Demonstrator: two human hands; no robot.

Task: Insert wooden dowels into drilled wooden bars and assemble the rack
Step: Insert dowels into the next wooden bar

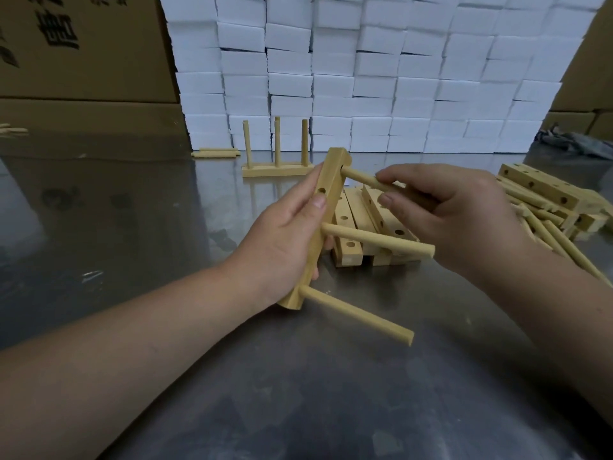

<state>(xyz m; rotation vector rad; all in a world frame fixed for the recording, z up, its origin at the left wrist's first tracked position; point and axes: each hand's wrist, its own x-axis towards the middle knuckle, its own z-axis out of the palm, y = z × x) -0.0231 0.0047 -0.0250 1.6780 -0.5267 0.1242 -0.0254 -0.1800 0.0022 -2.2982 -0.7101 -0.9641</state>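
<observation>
My left hand [285,240] grips a drilled wooden bar [331,180], held tilted above the table. Two dowels stick out of its right face: a middle dowel [378,240] and a lower dowel [358,314]. My right hand [444,210] pinches a third dowel [358,177] whose tip sits in the bar's top hole. One empty hole shows on the bar just above my left thumb.
A finished bar with three upright dowels [277,157] stands at the back. Loose drilled bars [351,237] lie behind my hands; more bars and dowels [544,207] pile at the right. Two dowels [215,152] lie back left. White foam blocks [365,78] and cardboard boxes [83,48] wall the steel table [298,393].
</observation>
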